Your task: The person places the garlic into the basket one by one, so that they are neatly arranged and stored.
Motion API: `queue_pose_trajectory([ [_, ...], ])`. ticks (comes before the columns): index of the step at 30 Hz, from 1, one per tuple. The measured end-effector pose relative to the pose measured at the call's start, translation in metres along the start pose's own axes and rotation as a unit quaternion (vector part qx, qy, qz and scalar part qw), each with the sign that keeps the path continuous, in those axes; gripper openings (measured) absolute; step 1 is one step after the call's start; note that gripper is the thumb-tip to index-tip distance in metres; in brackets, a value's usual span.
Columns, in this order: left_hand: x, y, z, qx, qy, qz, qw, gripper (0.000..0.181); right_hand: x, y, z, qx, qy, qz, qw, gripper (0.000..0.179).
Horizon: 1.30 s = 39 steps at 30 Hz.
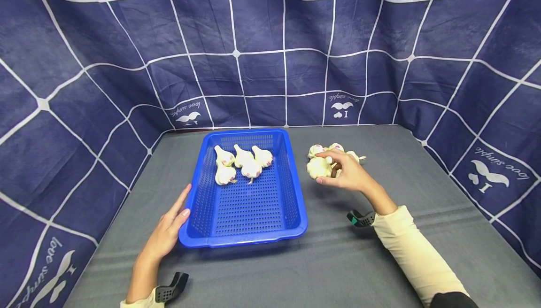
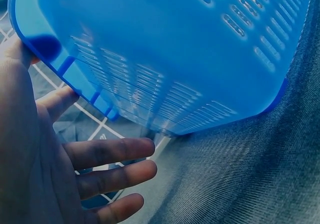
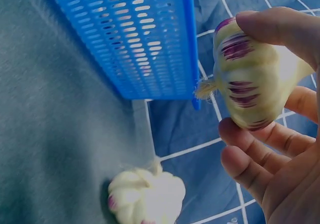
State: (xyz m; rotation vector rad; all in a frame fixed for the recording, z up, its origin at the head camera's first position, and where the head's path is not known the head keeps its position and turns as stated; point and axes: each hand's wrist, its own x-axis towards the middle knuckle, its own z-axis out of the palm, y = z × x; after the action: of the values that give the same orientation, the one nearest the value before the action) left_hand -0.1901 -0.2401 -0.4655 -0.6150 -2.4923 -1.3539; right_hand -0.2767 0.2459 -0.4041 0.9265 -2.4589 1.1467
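Observation:
My right hand (image 1: 350,173) pinches a garlic bulb (image 1: 319,167) between thumb and fingertips, to the right of a blue plastic basket (image 1: 301,226). In the right wrist view this bulb (image 3: 252,79) shows purple streaks and a tuft of roots, with the thumb on its upper side and fingertips below. My left hand (image 1: 164,233) is at the basket's left rim, its fingers extended; the thumb and index fingertip touch the edge while the other fingers (image 2: 117,176) spread loose beneath. Several white garlic bulbs (image 1: 251,167) lie toward the far end inside the basket.
More garlic bulbs (image 1: 316,150) sit on the grey cloth surface (image 1: 338,261) behind my right hand, which partly covers them. A dark blue curtain (image 1: 262,26) with a white grid hangs around the back and both sides. Both wrists carry black straps.

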Motion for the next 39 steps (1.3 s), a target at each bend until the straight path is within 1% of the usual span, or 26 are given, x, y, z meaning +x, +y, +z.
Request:
queue_pose_trajectory([
  [3,0.0,0.0,0.0,0.003,0.0,-0.002,1.0,0.056,0.005,-0.005,0.0,0.001,0.0,-0.006,1.0,0.062],
  [10,0.0,0.0,0.0,0.014,0.0,-0.008,0.9999,0.056,0.02,-0.061,-0.008,0.002,0.005,-0.01,0.9999,0.055],
  [12,0.001,0.001,0.0,0.017,0.0,-0.008,0.9998,0.056,0.024,-0.065,-0.008,0.005,0.007,-0.015,0.9998,0.053],
  [16,0.001,0.0,-0.001,0.015,0.001,-0.003,0.9999,0.056,0.03,-0.067,-0.005,0.015,0.008,-0.025,0.9995,0.05],
  [20,0.001,0.001,-0.001,0.012,0.001,-0.005,0.9999,0.056,0.035,-0.052,0.004,0.034,0.008,-0.034,0.9988,0.05],
  [23,0.0,0.001,-0.001,0.011,-0.001,-0.01,0.9999,0.056,0.039,-0.039,0.011,0.039,0.006,-0.031,0.9987,0.052],
  [25,-0.001,0.002,-0.001,0.009,-0.002,-0.013,0.9999,0.056,0.041,-0.036,0.013,0.041,0.001,-0.029,0.9987,0.052],
  [32,-0.001,0.002,-0.001,0.01,-0.001,-0.011,0.9999,0.056,0.053,-0.044,0.019,0.032,-0.021,-0.033,0.9987,0.05],
  [39,-0.001,0.002,-0.001,0.013,-0.002,-0.015,0.9998,0.056,0.069,-0.054,0.027,0.017,-0.042,-0.015,0.9988,0.049],
])
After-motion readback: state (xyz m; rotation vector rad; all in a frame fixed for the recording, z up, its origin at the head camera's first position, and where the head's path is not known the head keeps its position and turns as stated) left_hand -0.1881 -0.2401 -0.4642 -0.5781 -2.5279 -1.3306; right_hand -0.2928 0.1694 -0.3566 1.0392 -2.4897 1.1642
